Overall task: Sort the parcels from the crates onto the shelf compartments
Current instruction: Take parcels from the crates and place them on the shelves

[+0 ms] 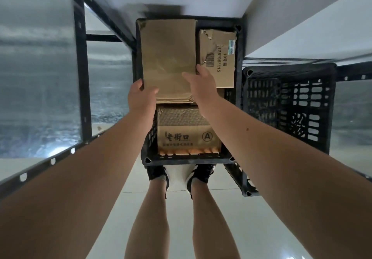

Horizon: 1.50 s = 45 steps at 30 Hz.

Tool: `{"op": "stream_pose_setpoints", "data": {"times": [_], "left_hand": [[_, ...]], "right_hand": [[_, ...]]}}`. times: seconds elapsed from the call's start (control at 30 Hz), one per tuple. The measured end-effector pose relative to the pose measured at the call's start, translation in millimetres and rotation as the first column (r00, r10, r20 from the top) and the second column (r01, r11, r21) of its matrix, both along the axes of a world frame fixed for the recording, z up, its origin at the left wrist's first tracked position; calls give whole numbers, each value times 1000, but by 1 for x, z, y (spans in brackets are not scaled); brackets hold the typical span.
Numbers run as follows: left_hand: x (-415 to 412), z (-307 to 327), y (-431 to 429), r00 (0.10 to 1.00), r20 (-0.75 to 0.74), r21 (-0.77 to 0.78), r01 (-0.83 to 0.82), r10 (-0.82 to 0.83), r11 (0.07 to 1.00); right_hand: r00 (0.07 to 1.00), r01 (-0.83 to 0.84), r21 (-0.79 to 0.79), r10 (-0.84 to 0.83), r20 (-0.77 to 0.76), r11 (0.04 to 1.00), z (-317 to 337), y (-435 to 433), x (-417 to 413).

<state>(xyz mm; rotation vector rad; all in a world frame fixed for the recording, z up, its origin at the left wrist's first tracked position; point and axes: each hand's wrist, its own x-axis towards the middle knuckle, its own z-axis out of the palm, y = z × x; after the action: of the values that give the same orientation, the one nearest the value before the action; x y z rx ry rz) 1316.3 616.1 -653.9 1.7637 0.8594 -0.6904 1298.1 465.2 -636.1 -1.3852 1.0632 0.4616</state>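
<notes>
A black plastic crate (239,57) stands on the floor below me with three cardboard parcels in it. The large plain brown parcel (168,57) fills its far left part. My left hand (141,95) grips that parcel's near left corner, and my right hand (203,81) grips its near right edge. A smaller torn box with a barcode and printed numbers (220,57) lies to the right of it. A box printed with a circled A (187,132) sits at the near end of the crate.
A second black crate (289,105), which looks empty, stands to the right. Black metal shelf posts (80,73) and a rail (40,166) frame the left side, with white shelf boards (302,27) overhead. My feet in black shoes (157,173) stand on pale floor tiles.
</notes>
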Motion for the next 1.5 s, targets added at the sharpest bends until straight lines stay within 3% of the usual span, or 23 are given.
{"op": "stream_pose_setpoints", "data": {"times": [0.27, 0.57, 0.8, 1.03, 1.2, 1.5], "left_hand": [[34, -1, -6, 998, 29, -26, 56, -55, 998], [-1, 73, -10, 998, 52, -43, -34, 36, 999], [-21, 174, -18, 995, 71, -121, -61, 70, 991], [-31, 289, -24, 989, 149, -167, 23, 2, 986], [-43, 379, -21, 980, 196, -202, 79, -39, 976], [-101, 538, -9, 925, 378, -282, 71, 43, 957]], "right_hand": [[1000, 26, 74, -26, -1, 997, -4, -1, 4], [993, -22, 119, 8, 116, 993, 60, -3, -26], [984, -52, 114, 31, 177, 992, 149, -22, -52], [961, -67, 44, 53, 273, 997, 253, -36, -67], [925, -39, -84, 68, 373, 996, 341, -38, -87], [814, 8, -82, 41, 579, 997, 494, -25, -145]]}}
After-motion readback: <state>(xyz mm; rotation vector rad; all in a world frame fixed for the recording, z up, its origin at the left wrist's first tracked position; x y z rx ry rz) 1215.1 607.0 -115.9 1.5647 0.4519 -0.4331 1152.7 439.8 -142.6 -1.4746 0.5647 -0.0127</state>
